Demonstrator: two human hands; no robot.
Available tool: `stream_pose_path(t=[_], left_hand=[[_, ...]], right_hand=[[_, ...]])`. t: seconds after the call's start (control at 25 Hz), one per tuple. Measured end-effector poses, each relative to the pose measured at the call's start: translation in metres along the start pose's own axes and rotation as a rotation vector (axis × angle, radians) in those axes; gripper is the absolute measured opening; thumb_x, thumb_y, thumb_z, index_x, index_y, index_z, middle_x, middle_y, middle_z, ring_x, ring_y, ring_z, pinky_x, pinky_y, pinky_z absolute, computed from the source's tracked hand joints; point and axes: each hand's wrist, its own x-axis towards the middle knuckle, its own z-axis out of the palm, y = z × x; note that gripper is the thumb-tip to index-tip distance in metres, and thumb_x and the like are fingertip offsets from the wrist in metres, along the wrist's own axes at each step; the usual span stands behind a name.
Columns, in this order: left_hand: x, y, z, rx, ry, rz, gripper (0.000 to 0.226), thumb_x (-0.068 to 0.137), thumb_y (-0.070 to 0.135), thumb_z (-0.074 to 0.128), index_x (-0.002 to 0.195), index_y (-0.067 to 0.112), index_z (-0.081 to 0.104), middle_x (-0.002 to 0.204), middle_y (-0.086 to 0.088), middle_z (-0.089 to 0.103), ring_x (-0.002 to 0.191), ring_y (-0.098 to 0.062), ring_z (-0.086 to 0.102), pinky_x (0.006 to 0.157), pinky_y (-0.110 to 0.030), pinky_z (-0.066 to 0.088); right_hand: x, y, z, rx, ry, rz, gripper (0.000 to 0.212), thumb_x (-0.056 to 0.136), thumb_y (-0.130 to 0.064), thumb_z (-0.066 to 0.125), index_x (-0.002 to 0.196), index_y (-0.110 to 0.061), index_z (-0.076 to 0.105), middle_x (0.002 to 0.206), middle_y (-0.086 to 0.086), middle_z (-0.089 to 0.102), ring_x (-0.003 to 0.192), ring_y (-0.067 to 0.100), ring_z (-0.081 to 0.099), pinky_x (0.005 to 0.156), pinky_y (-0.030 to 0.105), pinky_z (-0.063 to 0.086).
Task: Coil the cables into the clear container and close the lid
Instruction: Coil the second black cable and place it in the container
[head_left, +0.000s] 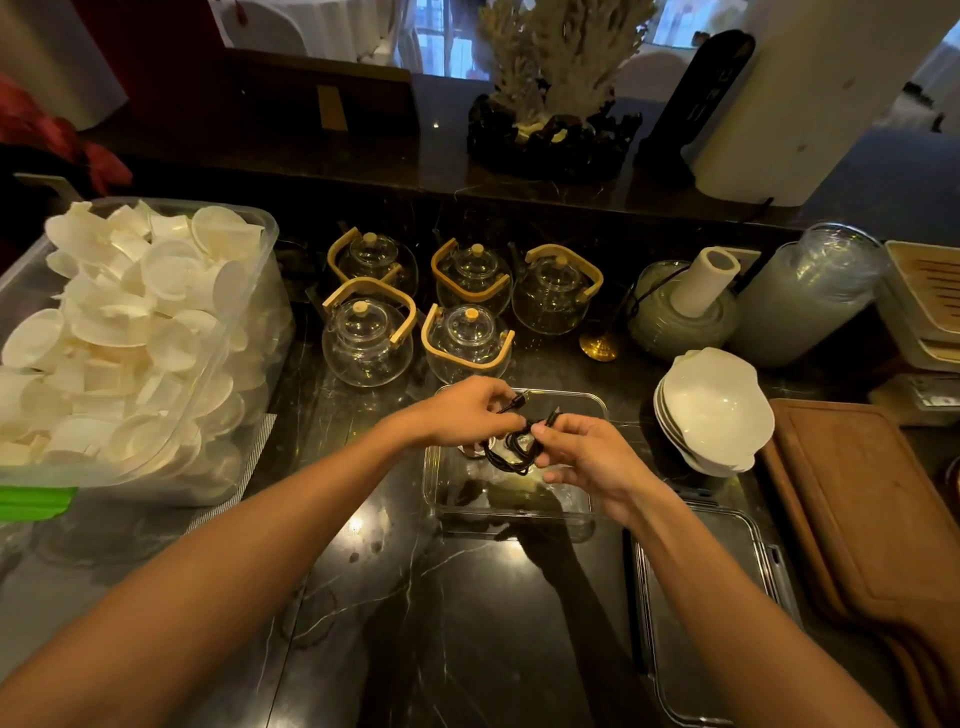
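A clear rectangular container (582, 512) stands open on the dark marble counter in the middle of the view. Just above it both hands hold a thin black cable (506, 457) wound into a small loose coil. My left hand (462, 410) pinches one end of the cable, whose plug sticks up to the right of the fingers. My right hand (587, 457) grips the coil and the other plug end from the right. The container's clear lid (696, 613) lies flat on the counter at the lower right, partly under my right forearm.
A large plastic tub (244, 332) of white lids fills the left. Several glass teapots (366, 338) stand behind the container. Stacked white bowls (714, 410) and wooden boards (872, 525) sit to the right, with a paper roll (704, 283) and a tall jar (810, 296) further back.
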Motion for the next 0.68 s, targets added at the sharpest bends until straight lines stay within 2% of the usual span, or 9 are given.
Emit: stream_pose_path(t=[0.12,0.2,0.36,0.48,0.6,0.68], left_hand=[[0.003,-0.006,0.001,0.056,0.018,0.014,0.022,0.091,0.017,0.065,0.112,0.017,0.073,0.087,-0.007,0.076,0.070,-0.019,0.068,0.065,-0.038,0.056],[0.005,-0.014,0.008,0.150,0.040,0.020,0.025,0.091,0.013,0.064,0.114,0.015,0.075,0.093,-0.009,0.077,0.080,-0.023,0.070,0.070,-0.037,0.054],[0.010,-0.032,0.031,0.366,-0.014,-0.043,0.026,0.093,0.016,0.065,0.118,0.014,0.074,0.106,-0.007,0.075,0.094,-0.022,0.069,0.077,-0.031,0.050],[0.016,-0.044,0.042,0.431,-0.065,-0.097,0.024,0.095,0.018,0.065,0.117,0.016,0.074,0.108,-0.008,0.075,0.095,-0.024,0.068,0.076,-0.029,0.048],[0.020,-0.051,0.051,0.486,-0.087,-0.107,0.031,0.092,0.019,0.069,0.122,0.019,0.072,0.116,-0.007,0.072,0.109,-0.025,0.065,0.086,-0.033,0.052],[0.023,-0.053,0.054,0.509,-0.101,-0.106,0.033,0.090,0.020,0.072,0.123,0.020,0.071,0.118,-0.006,0.071,0.110,-0.023,0.065,0.091,-0.037,0.054]], right_hand=[[0.012,0.002,-0.002,0.017,0.017,0.024,0.010,0.094,-0.011,0.073,0.090,-0.003,0.068,0.081,0.011,0.070,0.069,0.014,0.072,0.061,0.026,0.061],[0.020,0.005,-0.004,-0.037,0.014,0.058,0.013,0.094,-0.012,0.073,0.087,-0.004,0.065,0.082,0.012,0.069,0.069,0.014,0.071,0.061,0.027,0.062],[0.039,0.021,-0.004,-0.337,0.023,0.150,0.016,0.093,-0.016,0.075,0.094,-0.006,0.063,0.074,0.008,0.065,0.059,0.011,0.064,0.050,0.024,0.055],[0.054,0.036,-0.004,-0.608,0.049,0.151,0.021,0.091,-0.020,0.077,0.092,-0.006,0.061,0.068,0.005,0.063,0.052,0.011,0.059,0.043,0.024,0.048],[0.065,0.048,-0.004,-0.761,0.080,0.138,0.031,0.089,-0.022,0.080,0.104,-0.013,0.054,0.073,0.006,0.066,0.053,0.013,0.060,0.041,0.027,0.047],[0.069,0.054,-0.005,-0.837,0.083,0.120,0.038,0.088,-0.023,0.081,0.108,-0.019,0.049,0.073,0.003,0.066,0.053,0.014,0.061,0.044,0.029,0.047]])
